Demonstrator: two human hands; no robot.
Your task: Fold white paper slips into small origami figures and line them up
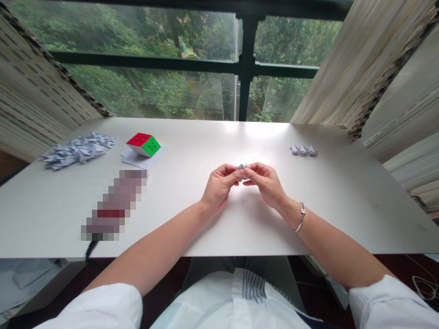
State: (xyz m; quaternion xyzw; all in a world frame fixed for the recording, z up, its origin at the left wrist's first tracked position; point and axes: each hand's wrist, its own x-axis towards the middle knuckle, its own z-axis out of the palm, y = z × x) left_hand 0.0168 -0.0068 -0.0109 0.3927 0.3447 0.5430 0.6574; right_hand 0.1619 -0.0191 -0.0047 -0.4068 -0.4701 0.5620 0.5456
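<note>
Between my two hands, a small folded white paper piece [242,167] is held just above the middle of the white table. My left hand [220,183] pinches it from the left with thumb and fingers. From the right, my right hand [266,182] grips it the same way, the thumb lying along its front. Fingertips cover much of the piece, so its exact shape is hard to make out. To the right, a short row of folded paper pieces [303,151] rests on the table. A large heap of similar folded paper pieces [78,150] lies at the far left.
A puzzle cube [144,145] sits on a few flat paper sheets [129,158] at the left. Nearer me lies a blurred-out long object [115,205] with a dark strap over the front edge of the table [343,205]. Curtains flank the window behind.
</note>
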